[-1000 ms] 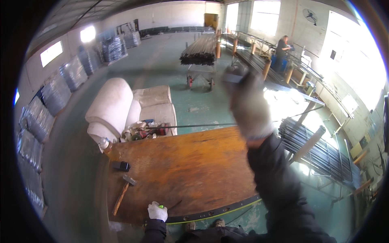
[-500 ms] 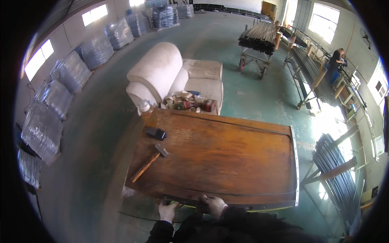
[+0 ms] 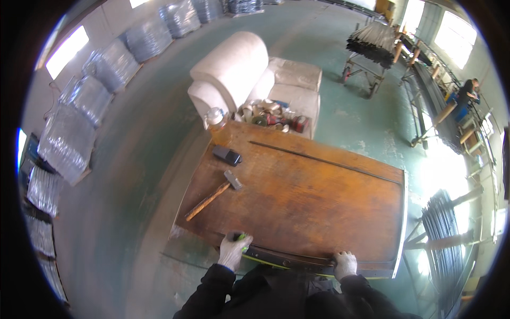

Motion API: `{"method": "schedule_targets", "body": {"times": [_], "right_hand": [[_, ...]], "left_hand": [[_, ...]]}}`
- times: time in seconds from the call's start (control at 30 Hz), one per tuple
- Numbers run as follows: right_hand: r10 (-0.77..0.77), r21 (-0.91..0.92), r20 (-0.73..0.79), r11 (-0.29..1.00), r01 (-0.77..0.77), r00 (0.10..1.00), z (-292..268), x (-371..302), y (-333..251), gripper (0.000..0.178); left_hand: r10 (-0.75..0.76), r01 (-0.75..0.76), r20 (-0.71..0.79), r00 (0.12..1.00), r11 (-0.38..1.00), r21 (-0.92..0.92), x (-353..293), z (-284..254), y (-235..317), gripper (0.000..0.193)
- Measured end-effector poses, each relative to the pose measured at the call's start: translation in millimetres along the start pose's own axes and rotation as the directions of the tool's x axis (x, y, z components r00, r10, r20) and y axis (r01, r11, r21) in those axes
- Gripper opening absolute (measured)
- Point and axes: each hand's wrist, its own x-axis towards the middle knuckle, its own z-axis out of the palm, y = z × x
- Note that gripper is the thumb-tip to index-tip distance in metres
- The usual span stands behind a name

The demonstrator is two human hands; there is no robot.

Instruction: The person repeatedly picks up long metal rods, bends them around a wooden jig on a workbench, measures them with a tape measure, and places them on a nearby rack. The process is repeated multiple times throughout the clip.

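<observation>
Along the near edge of the tabletop (image 3: 319,207): curling the right hand (image 3: 346,263), with hold unclear; clasping in the left hand (image 3: 231,252) a small green-and-dark object (image 3: 243,237).

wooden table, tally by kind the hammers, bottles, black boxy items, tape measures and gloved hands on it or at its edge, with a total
Wooden-handled hammer: 1
White-topped bottle: 1
Black boxy item: 1
Green tape measure: 1
Left gloved hand and right gloved hand: 2
Total: 6
</observation>
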Motion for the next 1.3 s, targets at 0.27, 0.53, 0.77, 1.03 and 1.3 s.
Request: {"method": "schedule_targets", "body": {"times": [0.27,0.53,0.77,1.03,1.3], "right_hand": [[-0.178,0.887,0.369,0.36,-0.289,0.912,-94.7,98.1,-111.0,0.049],[-0.621,0.96,0.227,0.271,-0.066,0.75,-124.0,135.2,-152.7,0.057],[-0.813,0.771,0.036,0.393,0.502,0.581,-156.1,138.9,-173.1,0.029],[-0.688,0.771,0.287,0.579,0.265,0.667,-143.7,138.2,-213.7,0.032],[-0.494,0.675,0.591,0.735,-0.056,0.638,-122.8,140.7,-264.0,0.036]], "left_hand": [[0.634,-0.622,0.198,0.748,0.564,0.543,-46.1,84.3,32.6,0.043],[0.616,-0.644,0.337,0.713,0.383,0.662,-100.2,127.0,52.1,0.074],[0.205,-0.362,0.365,0.908,0.823,0.438,-98.7,84.7,42.3,0.083],[0.211,-0.336,0.294,0.932,0.806,0.488,-73.4,48.1,7.3,0.07],[0.127,-0.224,0.277,0.952,0.908,0.354,-55.0,-2.8,-64.8,0.074]]}}
